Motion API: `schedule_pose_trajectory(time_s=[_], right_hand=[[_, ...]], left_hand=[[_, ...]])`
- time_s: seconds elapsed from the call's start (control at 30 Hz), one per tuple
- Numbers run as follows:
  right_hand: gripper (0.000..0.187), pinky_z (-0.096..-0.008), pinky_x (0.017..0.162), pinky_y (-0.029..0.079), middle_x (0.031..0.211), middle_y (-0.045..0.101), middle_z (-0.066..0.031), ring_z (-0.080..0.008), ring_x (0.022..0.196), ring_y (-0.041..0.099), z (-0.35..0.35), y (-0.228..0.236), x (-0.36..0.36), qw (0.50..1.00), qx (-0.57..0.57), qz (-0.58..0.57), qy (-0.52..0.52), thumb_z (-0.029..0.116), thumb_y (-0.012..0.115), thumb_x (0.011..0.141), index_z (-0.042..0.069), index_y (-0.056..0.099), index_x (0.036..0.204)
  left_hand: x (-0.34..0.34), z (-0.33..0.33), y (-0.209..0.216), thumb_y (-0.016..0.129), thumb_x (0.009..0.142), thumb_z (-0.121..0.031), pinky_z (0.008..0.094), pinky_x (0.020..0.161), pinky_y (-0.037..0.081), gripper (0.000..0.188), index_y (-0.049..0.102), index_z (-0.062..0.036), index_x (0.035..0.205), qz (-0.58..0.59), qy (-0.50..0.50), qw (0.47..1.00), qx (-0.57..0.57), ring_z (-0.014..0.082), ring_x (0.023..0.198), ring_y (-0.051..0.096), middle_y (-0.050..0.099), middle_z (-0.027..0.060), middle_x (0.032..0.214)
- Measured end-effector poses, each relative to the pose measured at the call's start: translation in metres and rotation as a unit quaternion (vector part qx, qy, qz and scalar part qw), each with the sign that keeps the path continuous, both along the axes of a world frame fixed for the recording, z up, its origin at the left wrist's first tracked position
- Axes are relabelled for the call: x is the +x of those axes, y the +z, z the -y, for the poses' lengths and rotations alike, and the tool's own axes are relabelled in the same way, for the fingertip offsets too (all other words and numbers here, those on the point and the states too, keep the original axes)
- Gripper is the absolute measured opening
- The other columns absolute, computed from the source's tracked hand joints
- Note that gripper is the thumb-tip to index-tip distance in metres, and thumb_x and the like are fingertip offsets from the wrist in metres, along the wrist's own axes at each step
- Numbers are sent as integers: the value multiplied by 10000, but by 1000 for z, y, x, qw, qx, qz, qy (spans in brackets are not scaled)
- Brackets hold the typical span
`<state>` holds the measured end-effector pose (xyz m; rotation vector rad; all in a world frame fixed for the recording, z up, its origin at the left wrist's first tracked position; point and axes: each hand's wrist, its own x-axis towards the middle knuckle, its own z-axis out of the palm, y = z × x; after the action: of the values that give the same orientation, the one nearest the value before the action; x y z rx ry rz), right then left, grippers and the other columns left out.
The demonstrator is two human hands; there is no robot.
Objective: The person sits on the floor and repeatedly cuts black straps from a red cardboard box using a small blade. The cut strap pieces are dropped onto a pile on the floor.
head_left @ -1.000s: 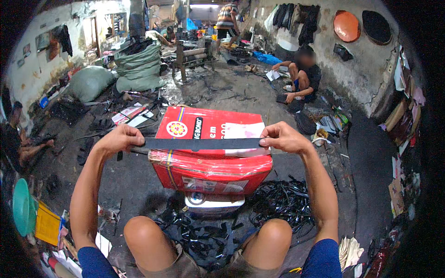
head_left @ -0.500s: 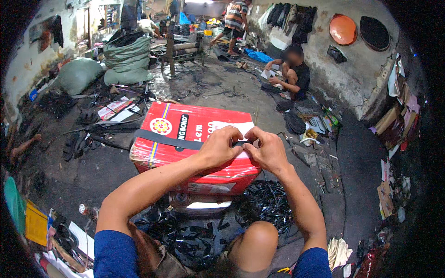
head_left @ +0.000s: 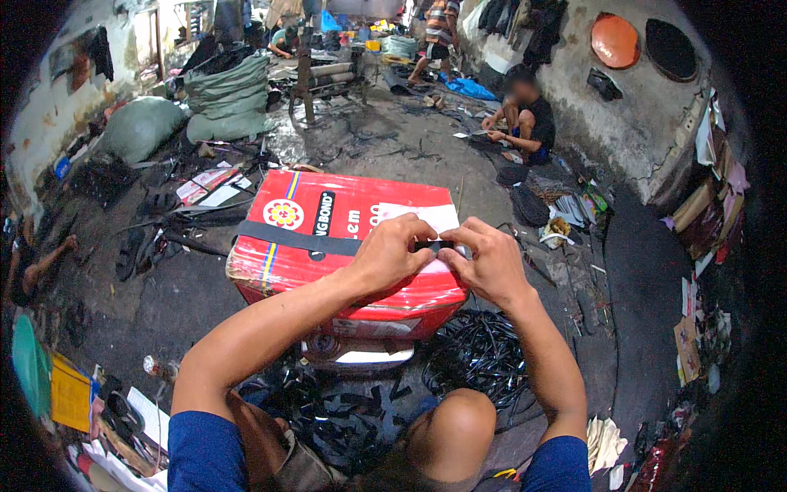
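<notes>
A flat black strap lies across the top of a red cardboard box in front of me. It runs from the box's left edge to my fingers. My left hand is closed in a pinch on the strap near the box's right side. Facing it, my right hand pinches the strap's right end with thumb and forefinger. Between the fingertips only a short dark piece of it shows; the rest there is hidden. A whitish patch covers part of the box top behind my hands.
Below the box lies a tangle of shiny black strips, with black scraps between my legs. A person squats at the far right holding something pale. Stuffed green sacks stand far left. Papers and scraps litter both sides.
My fingertips have drawn slightly apart, the right hand moving a little to the right. The view has shifted a little, and a walking person in the background has changed stride.
</notes>
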<state>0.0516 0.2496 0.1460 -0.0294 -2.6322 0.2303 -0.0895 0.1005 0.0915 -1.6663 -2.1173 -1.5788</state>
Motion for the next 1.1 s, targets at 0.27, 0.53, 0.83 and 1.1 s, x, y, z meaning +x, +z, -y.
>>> schedule_pose_trajectory(time_s=[0.27,0.53,0.83,1.1], right_hand=[[200,-392,723,545,967,655,-91,-289,794,683,-6,-3,3,999,30,7,39,219,762,863,110,791,1028],[220,-349,791,519,971,594,-83,-232,905,635,-20,-17,4,991,-118,-29,56,209,811,819,102,813,1011],[182,-314,678,480,814,565,-44,-171,776,588,-10,-31,-6,972,-225,-66,-8,167,819,803,62,811,951],[212,-218,480,291,601,447,108,-8,543,396,-14,-58,-21,862,-499,-89,-20,17,748,792,73,682,985]], left_hand=[[-4,0,-5,762,821,-153,394,776,546,190,764,-23,960,-49,-6,999,15,306,857,693,682,144,923],[-7,-5,-8,817,783,-127,351,774,554,200,773,-20,946,39,-15,999,-8,232,846,697,710,130,900],[-13,-5,-12,805,788,-173,374,745,547,180,785,-41,908,89,-2,996,-15,250,807,697,716,140,890],[-11,-10,-7,762,788,-197,389,736,551,161,770,-40,825,3,42,999,-22,284,787,701,717,144,830]])
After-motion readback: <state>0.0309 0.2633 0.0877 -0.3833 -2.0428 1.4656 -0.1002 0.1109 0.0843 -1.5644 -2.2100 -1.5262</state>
